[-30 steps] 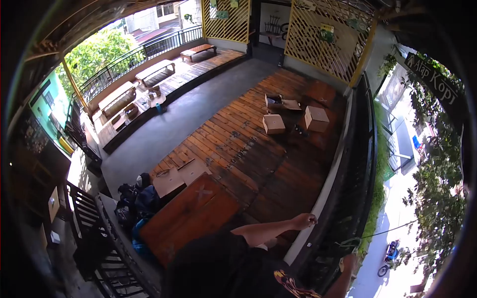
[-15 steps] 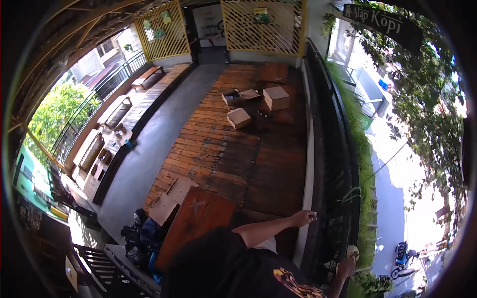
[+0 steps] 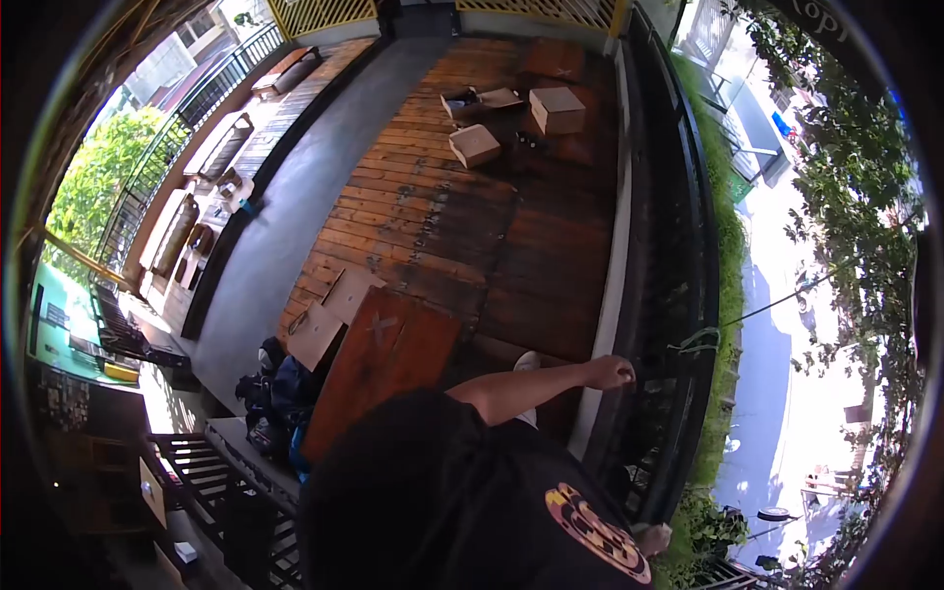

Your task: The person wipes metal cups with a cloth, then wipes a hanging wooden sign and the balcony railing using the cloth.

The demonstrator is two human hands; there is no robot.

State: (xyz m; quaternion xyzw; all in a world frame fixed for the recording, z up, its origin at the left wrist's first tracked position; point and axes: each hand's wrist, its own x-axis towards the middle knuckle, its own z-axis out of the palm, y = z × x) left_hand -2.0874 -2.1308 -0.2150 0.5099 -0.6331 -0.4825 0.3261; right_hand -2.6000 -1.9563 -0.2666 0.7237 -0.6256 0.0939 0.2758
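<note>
My left hand (image 3: 610,372) is closed, held out beside the black railing (image 3: 700,285). A tiny pale spot shows at its fingertips, too small to name. Beyond that hand, a greenish cord (image 3: 696,341) is tied to the railing, and a thin line runs from it out over the street. Low at the right, my right hand (image 3: 649,539) is close to the front of my black shirt (image 3: 413,492), partly hidden by it. Its fingers are curled round a small pale thing (image 3: 664,534) whose kind I cannot make out.
Behind me stands a wooden table (image 3: 388,359), with opened cardboard (image 3: 320,329) and dark bags (image 3: 280,393) beside it. Cardboard boxes (image 3: 558,110) sit farther along the plank floor (image 3: 393,197). Past the railing are a grass strip (image 3: 730,383) and the street below.
The view has shifted, so the floor and boxes sit higher in it. My right hand has drawn back from the railing towards my shirt. My left hand stays raised and closed.
</note>
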